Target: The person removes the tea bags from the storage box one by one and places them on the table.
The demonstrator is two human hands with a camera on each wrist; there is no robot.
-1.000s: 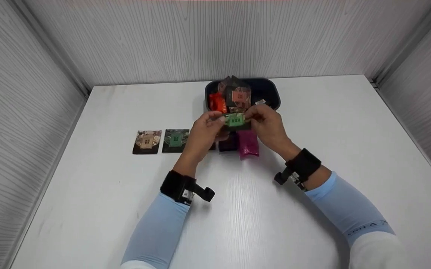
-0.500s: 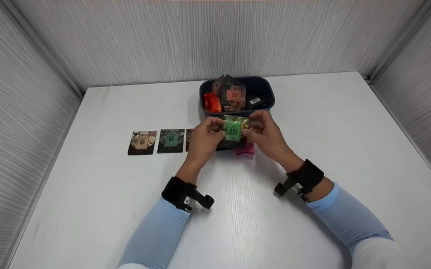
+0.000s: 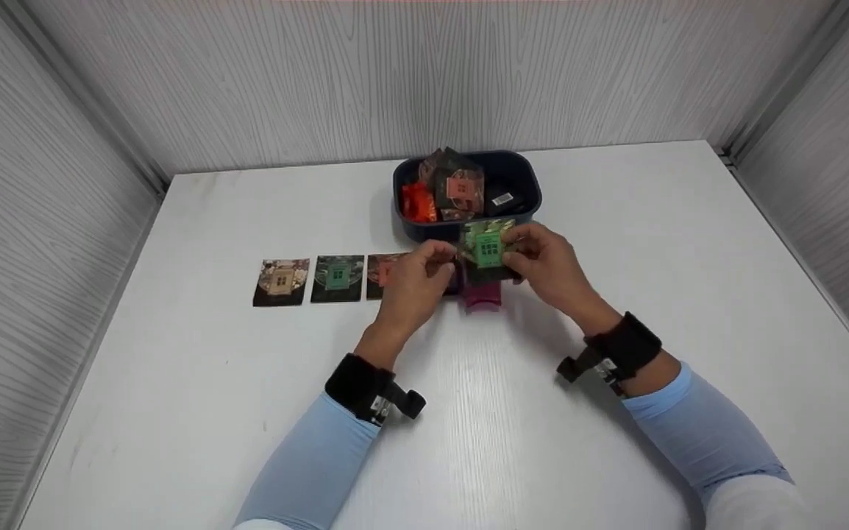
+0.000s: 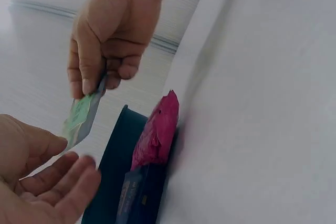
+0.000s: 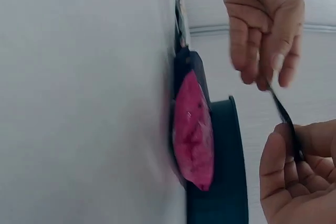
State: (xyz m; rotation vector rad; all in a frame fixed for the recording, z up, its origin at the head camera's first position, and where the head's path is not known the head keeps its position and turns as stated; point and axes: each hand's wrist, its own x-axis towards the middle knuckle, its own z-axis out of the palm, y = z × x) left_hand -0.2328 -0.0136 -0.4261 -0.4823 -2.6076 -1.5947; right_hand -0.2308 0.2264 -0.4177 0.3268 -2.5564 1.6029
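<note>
My right hand (image 3: pixel 553 266) pinches a flat black sachet with a green label (image 3: pixel 489 249) by its right edge, between thumb and fingers. The sachet is held up with its label facing the head camera. At its left edge is my left hand (image 3: pixel 416 283). In the left wrist view the left thumb tip is right at the sachet's edge, while the other left fingers (image 4: pixel 79 179) spread loosely away from it. Below the held sachet lies a shiny pink packet (image 3: pixel 483 296), partly covered in the head view. Beside that, a dark packet (image 5: pixel 182 64) is mostly hidden by the left hand.
A dark blue tub (image 3: pixel 428 230) stands behind the hands. It holds red-labelled sachets (image 3: pixel 461 188), an orange packet (image 3: pixel 418 203) and a black item with a barcode (image 3: pixel 502 199). Leftward on the white table lie a beige-labelled sachet (image 3: pixel 281 282), a green-labelled one (image 3: pixel 337 278) and a red-labelled one (image 3: pixel 379 275).
Both hands gripped the green-labelled sachet earlier and turned its face toward the head camera. Now it has shifted right with the right hand, and the left fingers have loosened from it.
</note>
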